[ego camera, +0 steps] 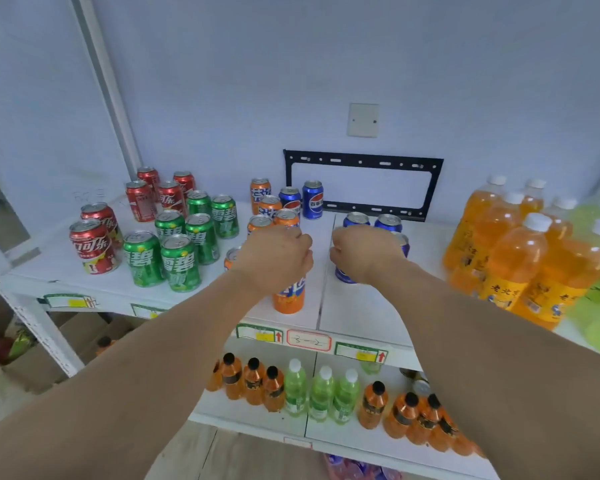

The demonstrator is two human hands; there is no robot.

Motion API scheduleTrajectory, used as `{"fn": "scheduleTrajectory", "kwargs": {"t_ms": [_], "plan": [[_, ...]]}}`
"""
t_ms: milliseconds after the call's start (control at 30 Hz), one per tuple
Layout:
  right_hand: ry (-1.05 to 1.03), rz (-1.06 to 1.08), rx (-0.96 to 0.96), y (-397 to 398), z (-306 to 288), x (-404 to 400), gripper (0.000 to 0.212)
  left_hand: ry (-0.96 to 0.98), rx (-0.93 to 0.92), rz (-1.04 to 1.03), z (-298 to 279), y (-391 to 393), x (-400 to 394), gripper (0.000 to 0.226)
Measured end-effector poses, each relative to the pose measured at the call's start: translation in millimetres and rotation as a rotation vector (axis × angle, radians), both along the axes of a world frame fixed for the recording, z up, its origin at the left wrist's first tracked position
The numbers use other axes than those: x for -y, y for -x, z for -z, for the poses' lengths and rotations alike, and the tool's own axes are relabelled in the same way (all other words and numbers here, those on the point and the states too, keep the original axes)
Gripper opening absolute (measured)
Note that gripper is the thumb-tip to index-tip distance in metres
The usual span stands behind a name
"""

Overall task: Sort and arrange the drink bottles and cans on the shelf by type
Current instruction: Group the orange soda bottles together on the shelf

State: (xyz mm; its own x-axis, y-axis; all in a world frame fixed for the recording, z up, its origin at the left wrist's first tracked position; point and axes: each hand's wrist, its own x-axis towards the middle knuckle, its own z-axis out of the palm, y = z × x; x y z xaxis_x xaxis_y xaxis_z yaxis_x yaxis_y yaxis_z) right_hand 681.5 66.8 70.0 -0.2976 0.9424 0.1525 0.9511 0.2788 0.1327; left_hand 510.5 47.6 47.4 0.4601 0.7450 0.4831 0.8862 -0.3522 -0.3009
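Left hand (274,258) grips an orange can (289,295) from above; right hand (362,252) clasps a blue can (344,274) on the shelf (357,317).

Cans all glossy printed metal with bare silvery lids: red cans (94,245), green cans (181,263), orange can (289,296), blue can (312,199). Orange bottles (515,261) clear glossy plastic, matt white caps, paper-like yellow labels. Shelf (354,317) smooth matt white board; its post (32,320) chipped painted metal; wall bracket (362,183) matt black metal.
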Motion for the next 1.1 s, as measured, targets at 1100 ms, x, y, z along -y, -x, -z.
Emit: {"fn": "scheduleTrajectory", "kwargs": {"t_ms": [1100], "plan": [[0.557, 0.100, -0.665, 79, 54, -203, 0.075, 0.975, 0.547, -0.092, 37, 111, -192, 0.077]]}}
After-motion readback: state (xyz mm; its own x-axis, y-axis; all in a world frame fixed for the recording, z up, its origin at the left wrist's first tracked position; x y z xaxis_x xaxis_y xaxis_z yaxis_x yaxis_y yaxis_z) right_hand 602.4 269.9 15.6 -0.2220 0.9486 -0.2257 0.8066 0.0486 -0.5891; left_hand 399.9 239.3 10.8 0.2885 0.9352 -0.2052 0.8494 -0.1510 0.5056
